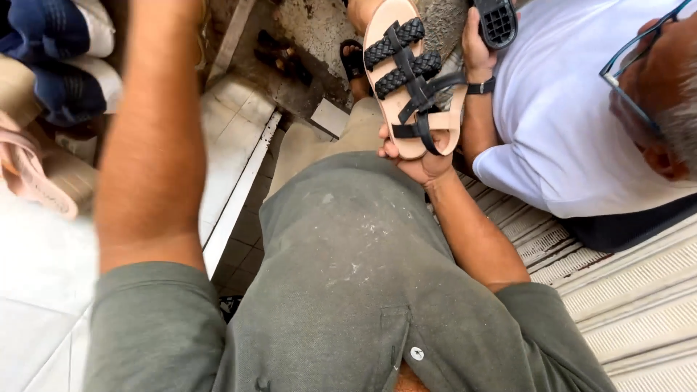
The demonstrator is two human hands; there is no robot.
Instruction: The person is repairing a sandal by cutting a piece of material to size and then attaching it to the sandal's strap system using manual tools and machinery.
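A small shoe stall or cobbler's stand at a street front is suggested. A tan sandal (414, 76) with black braided straps is held up by the heel in the right hand (421, 161). Just beyond it, a black sole (497, 22) is gripped by a second person (573, 109) in a white shirt. Well to the left of the hand, stacked footwear (58, 65) in navy, white and pink is seen on a white tiled ledge (232, 123). Under the hand, ribbed metal shutter slats (639, 290) and rough concrete ground (312, 29) are seen.
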